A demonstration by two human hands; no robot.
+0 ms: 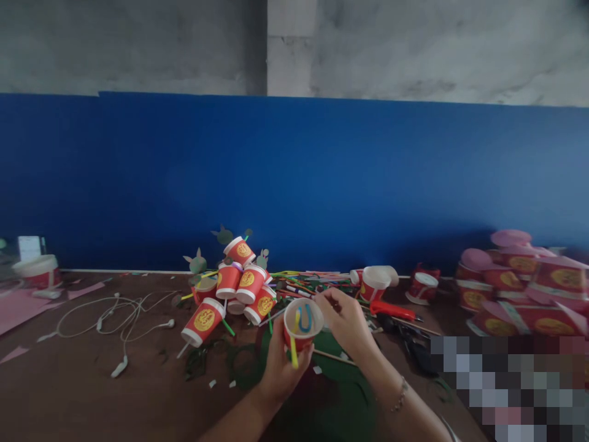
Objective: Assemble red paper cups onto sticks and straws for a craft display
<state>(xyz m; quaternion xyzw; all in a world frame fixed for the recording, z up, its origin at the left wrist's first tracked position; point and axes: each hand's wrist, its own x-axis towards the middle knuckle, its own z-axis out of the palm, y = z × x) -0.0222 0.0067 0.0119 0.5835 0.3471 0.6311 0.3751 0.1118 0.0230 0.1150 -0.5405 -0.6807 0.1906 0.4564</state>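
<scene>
The person's left hand (283, 370) was wrapped around a red paper cup (307, 342), gripping it from below and the side, with its open mouth tipped toward the viewer. A yellow strip (294, 355) hung over the cup's near side, and a curved blue strip (308, 319) lay inside. The right hand (344, 316) hovered just beside the rim, its fingers bent and drawn narrow; whether they pinched anything could not be told. A bracelet (399, 393) circled the right wrist.

Below both hands, dark green material (343, 399) was spread on the brown surface (151, 393). Ahead and to the left of the left hand rose a pile of red cups with gold emblems (251, 282), with grey-green rabbit-shaped cutouts (197, 264) among them. Farther left lay white wired earphones (120, 366) and pink paper (23, 307).

Beyond the hands, thin coloured strips (317, 279) lay in a loose heap. Past the right hand stood another red cup (373, 285), with a red-bodied tool (393, 310) near it. Well to the right, cups with pink paper pieces (524, 282) were stacked before a blue panel (294, 178).
</scene>
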